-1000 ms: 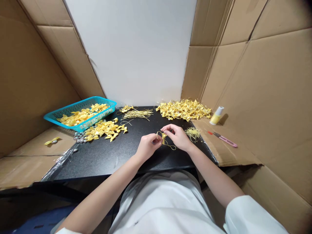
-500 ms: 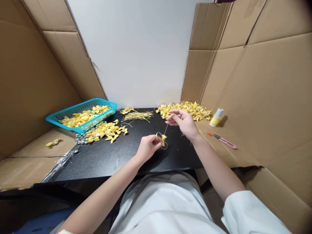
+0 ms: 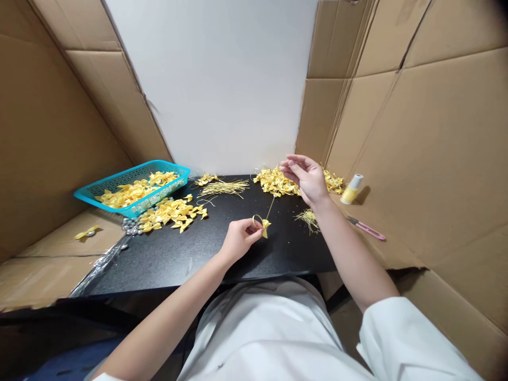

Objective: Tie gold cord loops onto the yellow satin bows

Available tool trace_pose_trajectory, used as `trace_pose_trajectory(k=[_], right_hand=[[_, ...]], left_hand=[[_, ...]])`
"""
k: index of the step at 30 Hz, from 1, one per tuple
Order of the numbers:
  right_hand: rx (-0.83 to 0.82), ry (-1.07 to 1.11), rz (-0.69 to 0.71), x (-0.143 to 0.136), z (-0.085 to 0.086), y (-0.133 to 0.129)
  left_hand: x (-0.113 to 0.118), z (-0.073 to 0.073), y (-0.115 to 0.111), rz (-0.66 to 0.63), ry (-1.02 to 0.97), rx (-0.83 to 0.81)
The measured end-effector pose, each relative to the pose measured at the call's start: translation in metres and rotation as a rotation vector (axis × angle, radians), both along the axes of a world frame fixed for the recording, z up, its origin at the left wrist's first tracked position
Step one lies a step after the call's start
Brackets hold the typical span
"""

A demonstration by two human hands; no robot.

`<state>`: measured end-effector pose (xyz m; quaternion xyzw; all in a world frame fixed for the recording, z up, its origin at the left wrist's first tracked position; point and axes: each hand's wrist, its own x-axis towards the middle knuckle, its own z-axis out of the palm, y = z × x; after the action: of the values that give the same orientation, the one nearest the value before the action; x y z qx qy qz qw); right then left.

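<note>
A small yellow ribbon bow (image 3: 266, 228) is pinched in the closed fingers of my left hand (image 3: 241, 239), above the black tabletop. A loop of yellow cord curves up beside the bow, and a straight strand rises from it toward the upper right. My right hand (image 3: 307, 177) is raised higher and to the right, in front of a heap of yellow bows (image 3: 275, 181). Its thumb and fingertips are pressed together; whether anything thin is between them is too small to tell.
Left are a teal basket (image 3: 85, 193) of bows, loose bows (image 3: 170, 213) and silver beads (image 3: 130, 226). Yellow cords (image 3: 224, 188) lie at the back. Right are cord clippings (image 3: 308, 219), a thread spool (image 3: 352, 189) and pink-handled snips (image 3: 369, 229). Cardboard walls (image 3: 448, 159) flank the table.
My right hand has moved up and slightly right, away from the bow, uncovering the cord clippings. My left hand stays nearly in place, still holding the bow; the lower cord loop no longer shows.
</note>
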<state>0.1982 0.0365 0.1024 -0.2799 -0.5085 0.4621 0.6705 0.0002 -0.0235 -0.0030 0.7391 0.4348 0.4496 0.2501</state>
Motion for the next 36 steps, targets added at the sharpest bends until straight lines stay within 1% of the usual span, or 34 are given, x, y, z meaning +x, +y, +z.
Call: trace_pose_trajectory(k=[4, 8, 14, 16, 17, 20, 22, 24, 25, 27, 31, 34, 36], right_hand=[[-0.019, 0.009, 0.015, 0.005, 0.008, 0.006], [-0.072, 0.011, 0.081, 0.007, 0.008, 0.008], [-0.134, 0.071, 0.099, 0.008, 0.009, 0.008], [-0.174, 0.072, 0.124, 0.008, -0.001, 0.002], [-0.209, 0.058, 0.143, 0.007, -0.01, -0.003], [-0.381, 0.017, 0.227, 0.0, -0.049, -0.024], [-0.475, 0.094, 0.345, -0.008, -0.074, -0.038], [-0.508, 0.198, 0.424, -0.017, -0.089, -0.047], [-0.496, 0.236, 0.444, -0.021, -0.092, -0.05], [-0.458, 0.265, 0.457, -0.026, -0.092, -0.052], [-0.459, 0.185, 0.411, -0.028, -0.085, -0.049], [-0.477, 0.15, 0.402, -0.028, -0.086, -0.049], [-0.447, 0.131, 0.425, -0.028, -0.088, -0.049]], left_hand=[[0.0, 0.0, 0.001, -0.005, -0.008, -0.025], [-0.001, -0.003, 0.002, -0.012, -0.005, -0.05], [0.0, -0.003, 0.002, -0.019, -0.046, -0.087], [0.001, -0.002, 0.002, -0.007, -0.084, -0.087], [0.001, -0.002, 0.003, 0.001, -0.111, -0.088], [0.001, -0.002, 0.004, 0.029, -0.206, -0.103], [0.0, -0.002, 0.006, 0.048, -0.254, -0.114], [0.0, -0.002, 0.006, 0.059, -0.28, -0.121], [0.0, -0.002, 0.007, 0.061, -0.287, -0.124], [-0.001, -0.002, 0.007, 0.06, -0.294, -0.127], [0.0, -0.001, 0.006, 0.059, -0.298, -0.126], [0.001, -0.001, 0.006, 0.056, -0.297, -0.125], [0.001, -0.001, 0.006, 0.052, -0.298, -0.128]])
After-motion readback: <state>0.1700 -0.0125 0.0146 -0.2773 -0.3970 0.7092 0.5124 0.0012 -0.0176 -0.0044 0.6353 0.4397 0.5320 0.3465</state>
